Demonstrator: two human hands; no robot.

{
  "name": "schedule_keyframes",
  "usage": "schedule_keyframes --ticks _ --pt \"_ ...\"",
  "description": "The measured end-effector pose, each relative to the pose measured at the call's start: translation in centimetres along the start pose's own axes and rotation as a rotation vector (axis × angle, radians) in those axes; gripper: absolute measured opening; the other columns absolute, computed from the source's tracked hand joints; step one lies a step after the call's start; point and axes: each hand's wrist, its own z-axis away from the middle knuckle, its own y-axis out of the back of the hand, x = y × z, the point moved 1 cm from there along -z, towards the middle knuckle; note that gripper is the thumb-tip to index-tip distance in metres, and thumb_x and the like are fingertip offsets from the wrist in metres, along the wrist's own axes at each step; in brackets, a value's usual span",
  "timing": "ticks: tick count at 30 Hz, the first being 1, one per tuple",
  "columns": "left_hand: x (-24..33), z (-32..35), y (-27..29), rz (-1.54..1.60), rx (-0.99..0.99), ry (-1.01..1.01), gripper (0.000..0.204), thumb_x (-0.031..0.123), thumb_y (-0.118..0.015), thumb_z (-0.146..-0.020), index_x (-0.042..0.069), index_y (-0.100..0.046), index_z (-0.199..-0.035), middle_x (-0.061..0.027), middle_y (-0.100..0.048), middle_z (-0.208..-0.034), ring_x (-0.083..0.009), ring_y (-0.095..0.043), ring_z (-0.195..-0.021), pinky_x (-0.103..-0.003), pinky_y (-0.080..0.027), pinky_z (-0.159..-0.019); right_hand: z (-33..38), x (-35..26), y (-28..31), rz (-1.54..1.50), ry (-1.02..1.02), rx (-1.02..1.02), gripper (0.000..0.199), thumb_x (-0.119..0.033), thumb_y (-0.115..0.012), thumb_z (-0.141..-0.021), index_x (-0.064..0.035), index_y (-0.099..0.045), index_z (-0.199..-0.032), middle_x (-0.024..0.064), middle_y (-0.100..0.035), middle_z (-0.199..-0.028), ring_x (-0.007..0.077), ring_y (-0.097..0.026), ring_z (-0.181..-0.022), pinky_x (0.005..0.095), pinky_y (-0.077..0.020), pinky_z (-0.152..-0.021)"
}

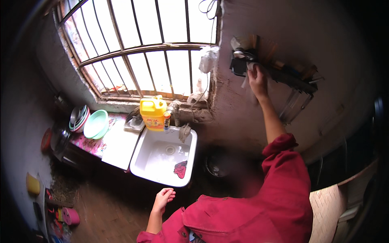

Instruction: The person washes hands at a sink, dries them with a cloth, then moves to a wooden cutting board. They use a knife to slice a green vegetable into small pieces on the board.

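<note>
Right hand (258, 81): fingers contact a pale, limp item (252, 65) at the wall shelf (289, 78); closure cannot be determined. Left hand (163, 198): relaxed, half-curled, near the sink (156, 160). Yellow jug (152, 109) beyond: printed label, illegible.

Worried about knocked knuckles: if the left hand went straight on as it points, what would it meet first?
The left hand would probably meet the white sink first, at its near rim; depth is unclear.

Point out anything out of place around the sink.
A red cloth lies crumpled in the white sink, and a greyish rag droops over its back rim; both look left untidily rather than put away.
</note>
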Motion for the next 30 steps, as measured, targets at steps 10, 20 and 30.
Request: schedule_keyframes --ticks 10,20,30 --pt "-2.3 0.4 -1.1 0.124 0.056 0.068 0.022 0.022 -0.059 -0.095 0.006 -0.062 -0.109 -0.0047 -0.068 -0.095 -0.0082 -0.063 -0.078 -0.02 -0.049 -0.067 -4.0 2.8 0.5 0.034 -0.261 -0.752 0.038 -0.025 -0.063 -0.088 0.0001 -0.062 -0.116 0.0132 -0.069 -0.101 0.0247 -0.064 -0.098 0.0324 -0.0465 -0.089" --pt "-3.0 -0.3 -2.8 0.067 0.018 0.109 0.022 0.022 -0.061 -0.095 0.007 -0.063 -0.11 -0.0043 -0.068 -0.096 -0.0087 -0.062 -0.08 -0.021 -0.049 -0.069 -2.2 -2.2 3.5 0.133 0.076 -0.563 0.033 -0.02 -0.07 -0.083 -0.0026 -0.059 -0.109 0.0215 -0.066 -0.108 0.035 -0.065 -0.096 0.0387 -0.0511 -0.083" --pt "-4.4 -0.2 -2.4 0.133 0.026 0.115 0.02 0.022 -0.06 -0.095 0.007 -0.063 -0.109 -0.0038 -0.068 -0.094 -0.0083 -0.062 -0.077 -0.021 -0.05 -0.068 -2.6 1.0 3.0 0.021 -0.091 -0.705 0.024 -0.017 -0.06 -0.088 -0.0021 -0.066 -0.107 0.0198 -0.068 -0.097 0.0342 -0.066 -0.091 0.0381 -0.0508 -0.08"
